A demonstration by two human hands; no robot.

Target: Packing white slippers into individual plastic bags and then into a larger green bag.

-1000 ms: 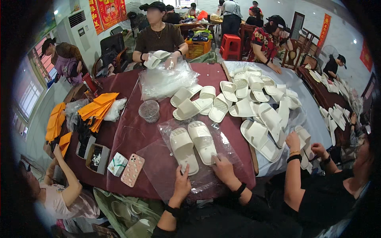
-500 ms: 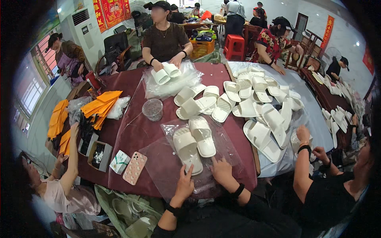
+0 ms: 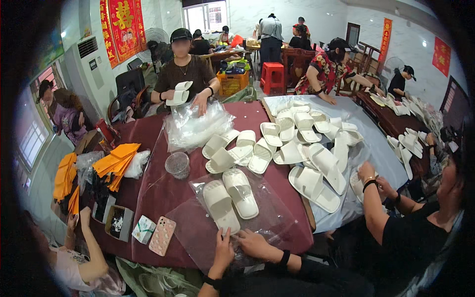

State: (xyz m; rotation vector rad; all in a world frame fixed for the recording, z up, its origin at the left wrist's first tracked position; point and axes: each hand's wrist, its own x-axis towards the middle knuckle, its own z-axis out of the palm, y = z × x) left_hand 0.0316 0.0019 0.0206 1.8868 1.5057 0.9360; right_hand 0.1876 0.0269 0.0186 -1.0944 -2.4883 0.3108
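A pair of white slide slippers lies toe-away inside a clear plastic bag (image 3: 277,210) on the dark red table. The left slipper (image 3: 221,208) has its heel nearest me, and the right slipper (image 3: 243,200) sits a little farther off. At the heel of the left slipper, my left hand (image 3: 224,253) has its fingers closed on the bag's near edge. My right hand (image 3: 256,246) is just right of it, fingers closed on loose film. Exactly how much film each hand pinches is hard to see.
Beyond the bag are loose white slippers (image 3: 316,161), a round clear tub (image 3: 177,166) and a stack of plastic bags (image 3: 198,126). To the left lie a phone (image 3: 162,236), a small box (image 3: 143,229), an open box (image 3: 118,222) and orange packaging (image 3: 116,163). Co-workers surround the tables.
My right hand has moved left along the bag's near end, closer to my left hand. Across the table, a co-worker has lifted a pair of slippers off the bag stack. My view has shifted.
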